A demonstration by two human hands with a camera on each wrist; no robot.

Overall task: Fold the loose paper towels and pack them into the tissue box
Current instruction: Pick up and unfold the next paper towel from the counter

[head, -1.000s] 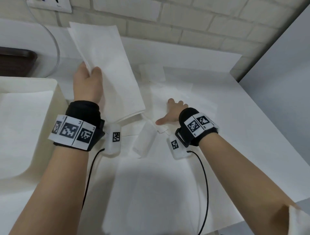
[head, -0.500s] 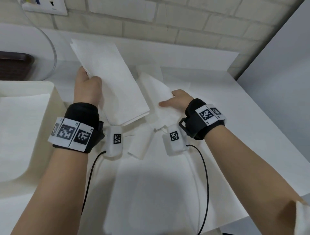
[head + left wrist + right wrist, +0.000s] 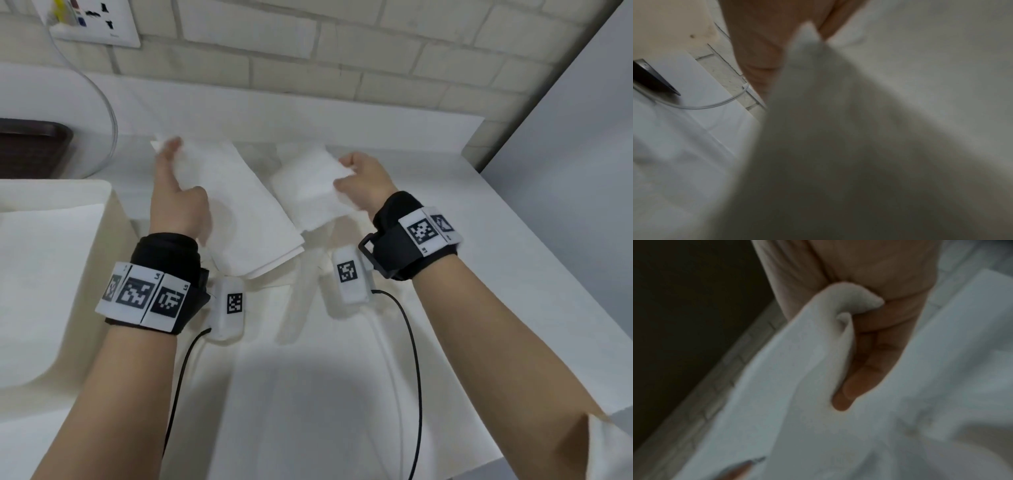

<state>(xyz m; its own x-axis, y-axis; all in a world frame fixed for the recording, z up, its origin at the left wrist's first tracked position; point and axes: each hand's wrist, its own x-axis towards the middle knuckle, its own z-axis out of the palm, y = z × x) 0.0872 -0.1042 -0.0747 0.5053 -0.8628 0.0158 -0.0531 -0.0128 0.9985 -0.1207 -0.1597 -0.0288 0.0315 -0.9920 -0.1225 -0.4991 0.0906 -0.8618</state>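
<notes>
My left hand (image 3: 178, 192) holds a long folded white paper towel (image 3: 246, 219) by its left edge, lifted above the table; the left wrist view shows that towel (image 3: 838, 129) blurred against the palm. My right hand (image 3: 363, 181) pinches a second, smaller towel (image 3: 308, 185) at its right edge; in the right wrist view the thumb (image 3: 865, 361) presses a fold of this towel (image 3: 797, 386). The cream tissue box (image 3: 113, 219) stands at the left, a flat white sheet (image 3: 41, 274) lying in it.
More loose towels (image 3: 308, 377) cover the white table (image 3: 513, 308) under my forearms. A brick wall (image 3: 342, 51) with a socket plate (image 3: 92, 24) runs behind. A clear curved cable (image 3: 102, 102) and a dark tray (image 3: 30, 147) lie at the far left.
My right hand went from resting flat on the table to pinching a towel and lifting it. The left hand lowered its folded towel a little toward the table.
</notes>
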